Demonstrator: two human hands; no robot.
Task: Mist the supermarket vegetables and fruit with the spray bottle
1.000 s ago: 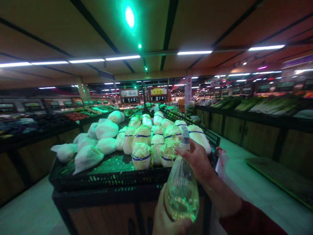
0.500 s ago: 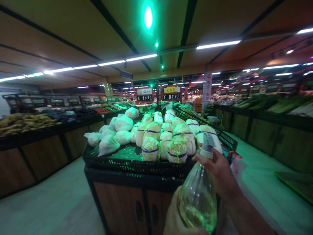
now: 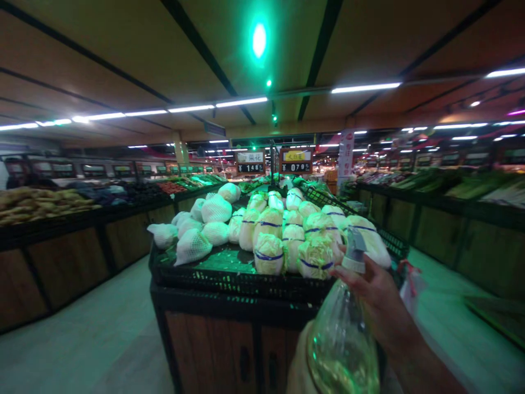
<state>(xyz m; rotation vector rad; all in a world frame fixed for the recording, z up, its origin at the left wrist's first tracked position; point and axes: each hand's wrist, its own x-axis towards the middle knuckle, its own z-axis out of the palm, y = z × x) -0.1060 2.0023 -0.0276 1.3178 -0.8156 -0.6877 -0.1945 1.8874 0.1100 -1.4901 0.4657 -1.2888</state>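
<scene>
In front of the cabbage bench (image 3: 229, 276), I have the clear spray bottle (image 3: 342, 345) upright: my right hand (image 3: 379, 298) wraps its neck under the nozzle, my left hand (image 3: 301, 366) cups its base. It looks part-filled, smooth and likely slippery, so I judge the neck the surest hold.

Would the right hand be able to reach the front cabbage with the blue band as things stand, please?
Probably not at once: the right hand is wrapped around the neck of the spray bottle, so its fingers are occupied. Nothing stands between it and the cabbage on the black crate.
</scene>
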